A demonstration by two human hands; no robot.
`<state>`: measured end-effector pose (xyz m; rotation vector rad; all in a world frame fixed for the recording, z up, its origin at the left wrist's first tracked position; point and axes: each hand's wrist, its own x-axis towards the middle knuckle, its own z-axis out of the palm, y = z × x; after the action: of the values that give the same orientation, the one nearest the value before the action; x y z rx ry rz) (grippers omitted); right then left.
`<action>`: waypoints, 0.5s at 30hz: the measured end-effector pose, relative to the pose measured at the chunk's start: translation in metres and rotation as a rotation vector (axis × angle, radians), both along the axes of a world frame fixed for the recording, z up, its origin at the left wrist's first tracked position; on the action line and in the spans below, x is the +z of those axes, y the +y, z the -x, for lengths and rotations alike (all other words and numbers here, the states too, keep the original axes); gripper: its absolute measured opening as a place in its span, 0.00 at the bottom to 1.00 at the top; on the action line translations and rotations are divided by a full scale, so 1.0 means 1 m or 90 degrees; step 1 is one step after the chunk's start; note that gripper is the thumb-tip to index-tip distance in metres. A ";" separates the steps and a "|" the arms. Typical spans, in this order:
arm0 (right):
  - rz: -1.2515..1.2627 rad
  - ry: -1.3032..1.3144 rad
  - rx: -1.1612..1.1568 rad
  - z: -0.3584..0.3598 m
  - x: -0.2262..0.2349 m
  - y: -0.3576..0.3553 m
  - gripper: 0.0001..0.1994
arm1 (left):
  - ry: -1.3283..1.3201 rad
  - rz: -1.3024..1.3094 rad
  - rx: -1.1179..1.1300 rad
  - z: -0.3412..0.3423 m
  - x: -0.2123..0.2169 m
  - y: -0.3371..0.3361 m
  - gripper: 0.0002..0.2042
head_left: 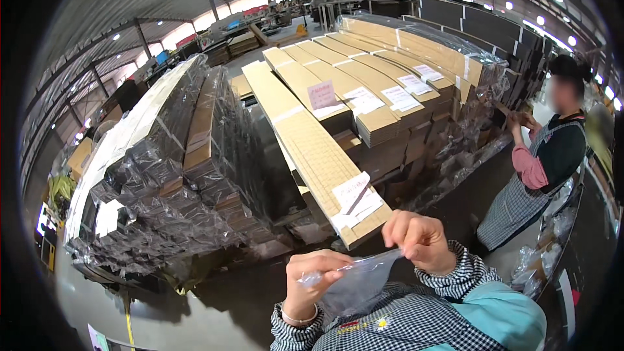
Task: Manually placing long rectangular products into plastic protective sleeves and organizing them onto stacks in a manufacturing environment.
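Holding clear film [361,284], two-handed

Clear film: one piece, lower centre of frame. Your left hand [315,279]: fingertips pinched closed on one end. Your right hand [419,240]: likewise, other end. Handling: keep upper edge evenly taut.

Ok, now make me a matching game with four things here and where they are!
Things:
1. clear plastic
2. pink paper
3. daisy
4. other worker

Places:
A. on the nearest checked apron
B. at the picture's right side
C. between left hand and right hand
D. on top of brown boards

Pairs: 1-C, 2-D, 3-A, 4-B
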<state>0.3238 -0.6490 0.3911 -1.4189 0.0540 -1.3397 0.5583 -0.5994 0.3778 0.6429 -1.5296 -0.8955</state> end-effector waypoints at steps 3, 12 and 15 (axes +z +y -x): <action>-0.064 -0.007 0.160 0.000 -0.002 -0.009 0.20 | 0.059 0.003 -0.010 0.005 -0.005 -0.001 0.13; -0.032 0.074 0.524 0.041 -0.012 -0.048 0.14 | 0.264 -0.249 -0.373 -0.006 -0.024 0.039 0.20; 0.055 0.397 0.330 0.064 -0.028 -0.067 0.06 | -0.218 -0.225 -0.042 -0.029 -0.008 0.019 0.18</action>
<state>0.2601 -0.7161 0.3635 -1.7303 0.0345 -0.4568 0.5875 -0.5803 0.3695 1.0492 -1.7163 -1.1641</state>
